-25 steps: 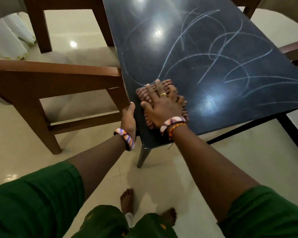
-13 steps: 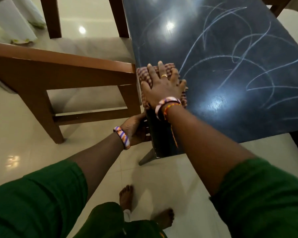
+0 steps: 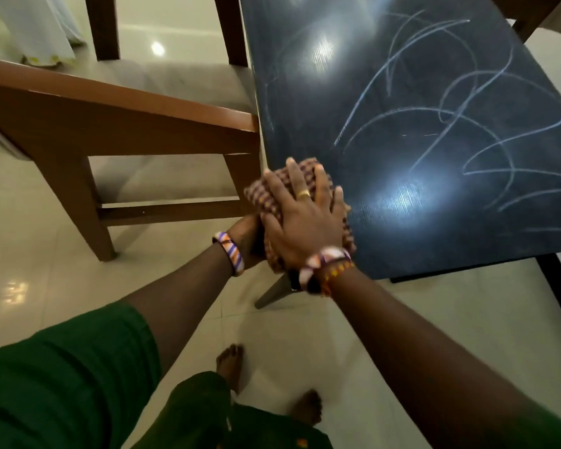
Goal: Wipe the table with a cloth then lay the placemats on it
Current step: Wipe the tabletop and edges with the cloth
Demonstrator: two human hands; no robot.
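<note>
While her right hand (image 3: 300, 222) presses flat, the soft, limp cloth (image 3: 274, 202) bunches at the table (image 3: 434, 202) corner; left hand (image 3: 248, 238) cupped beneath, grip unclear.

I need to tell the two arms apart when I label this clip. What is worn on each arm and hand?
Both arms are bare below green sleeves. The left hand has one purple, orange and white striped wristband. The right hand has a gold ring, a pale and dark beaded wristband and an orange woven band.
</note>
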